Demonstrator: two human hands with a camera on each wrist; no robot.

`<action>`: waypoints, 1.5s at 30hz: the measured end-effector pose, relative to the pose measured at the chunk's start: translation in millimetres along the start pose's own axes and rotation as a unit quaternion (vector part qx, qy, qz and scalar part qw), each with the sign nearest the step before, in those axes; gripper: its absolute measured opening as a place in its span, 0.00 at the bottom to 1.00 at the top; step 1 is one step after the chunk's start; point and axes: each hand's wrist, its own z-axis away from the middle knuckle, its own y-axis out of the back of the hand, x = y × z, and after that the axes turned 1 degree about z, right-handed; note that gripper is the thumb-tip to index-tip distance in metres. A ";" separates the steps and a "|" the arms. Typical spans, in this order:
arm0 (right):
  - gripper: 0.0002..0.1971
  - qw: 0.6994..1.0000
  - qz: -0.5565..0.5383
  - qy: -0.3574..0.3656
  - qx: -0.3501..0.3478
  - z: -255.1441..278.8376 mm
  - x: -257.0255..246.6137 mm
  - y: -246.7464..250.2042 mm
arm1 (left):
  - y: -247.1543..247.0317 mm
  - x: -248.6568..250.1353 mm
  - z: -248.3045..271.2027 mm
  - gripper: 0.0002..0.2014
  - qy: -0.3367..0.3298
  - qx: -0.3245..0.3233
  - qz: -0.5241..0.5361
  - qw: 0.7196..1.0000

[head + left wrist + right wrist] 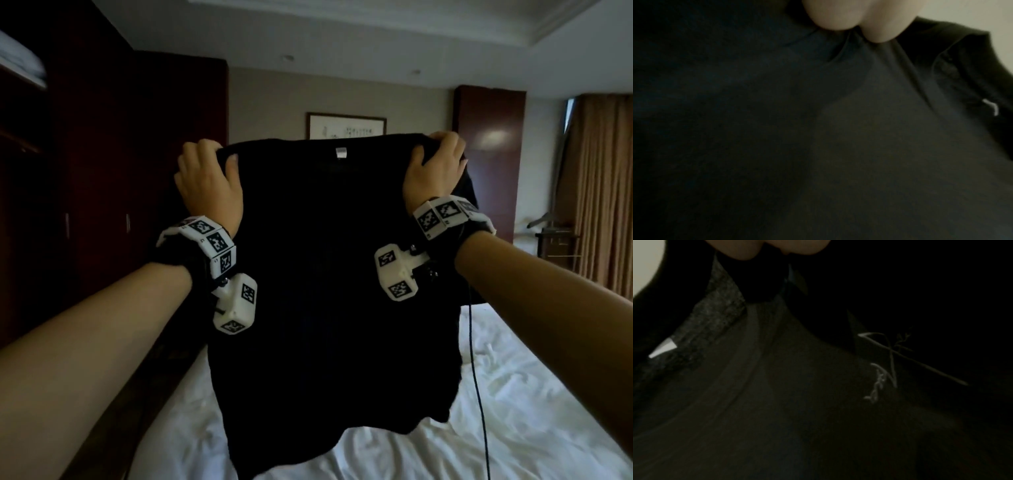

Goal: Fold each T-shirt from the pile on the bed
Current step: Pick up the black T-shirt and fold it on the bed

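A black T-shirt (325, 267) hangs spread out in the air above the bed, its white neck label (340, 152) at the top middle. My left hand (209, 178) grips its upper left shoulder, thumb in front of the cloth. My right hand (435, 164) grips the upper right shoulder, with a sleeve bunched behind it. The shirt's lower hem dangles just over the sheet. In the left wrist view two fingertips (855, 21) pinch dark fabric (818, 129). The right wrist view shows fingertips (764, 249) on the same dark cloth (777, 402).
The white rumpled bed sheet (513, 394) lies below and to the right. Dark wooden wardrobes (85, 171) line the left side. A thin black cable (474, 359) hangs from my right wrist. Curtains (603, 192) and a small stand (555, 236) are at far right.
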 end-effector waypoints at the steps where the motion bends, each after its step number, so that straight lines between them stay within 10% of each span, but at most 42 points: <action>1: 0.14 1.000 0.008 0.000 -0.001 0.6 0.5 3.7 | 1.6 -1.0 -0.1 0.15 -0.010 -0.002 -0.004 1.000; 16: 0.13 0.960 0.195 -0.076 -0.184 98.3 193.7 -73.1 | -113.8 -118.4 142.7 0.10 -0.010 -0.204 -0.077 0.976; 31: 0.12 0.883 0.226 -0.222 -0.347 207.6 421.9 -226.0 | -282.3 -263.7 291.2 0.07 0.101 -0.434 -0.114 0.888; 45: 0.15 0.784 0.276 -0.309 -0.461 342.6 560.4 -262.2 | -342.0 -345.8 447.2 0.15 0.194 -0.603 -0.146 0.760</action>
